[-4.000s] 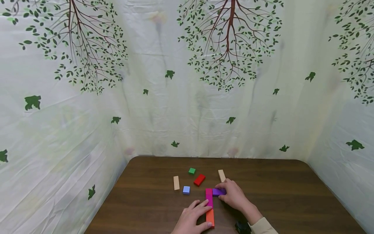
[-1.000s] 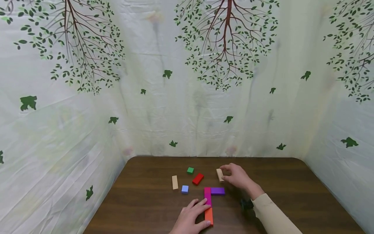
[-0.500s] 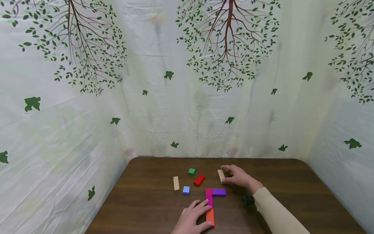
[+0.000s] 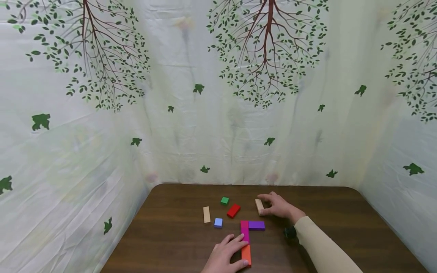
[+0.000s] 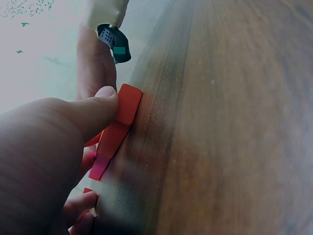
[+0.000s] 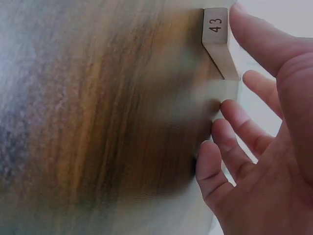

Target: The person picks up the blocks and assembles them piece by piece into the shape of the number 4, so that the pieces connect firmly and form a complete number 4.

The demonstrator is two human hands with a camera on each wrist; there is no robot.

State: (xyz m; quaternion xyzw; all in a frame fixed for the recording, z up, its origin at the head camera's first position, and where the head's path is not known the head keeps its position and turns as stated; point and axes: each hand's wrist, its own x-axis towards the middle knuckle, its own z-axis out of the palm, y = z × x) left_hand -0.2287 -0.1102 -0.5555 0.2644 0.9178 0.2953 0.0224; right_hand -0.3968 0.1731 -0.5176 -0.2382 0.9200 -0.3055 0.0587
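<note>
In the head view my left hand [image 4: 225, 254] lies along a short column of an orange block [image 4: 246, 254] and a magenta block [image 4: 244, 227]. Its thumb rests on the orange block's near end, and its extended fingers reach over the magenta one. A purple block [image 4: 257, 225] extends rightward from the column's far end. My right hand [image 4: 278, 206] is at a plain wooden block [image 4: 259, 207], thumb by the near end and index finger by the far end. In the right wrist view that wooden block [image 6: 215, 27] shows "43" on its uncovered end face; the other fingers are loosely bent.
Left of the right hand lie a red block [image 4: 233, 211], a green block [image 4: 224, 200], a light blue block [image 4: 218, 223] and another plain wooden block [image 4: 206, 214]. The brown table [image 4: 324, 220] meets a leaf-printed curtain [image 4: 235, 151] behind.
Four seconds ago my right hand held the purple block against the magenta one. It has since let go and moved back to the plain wooden block. My left hand has stayed put.
</note>
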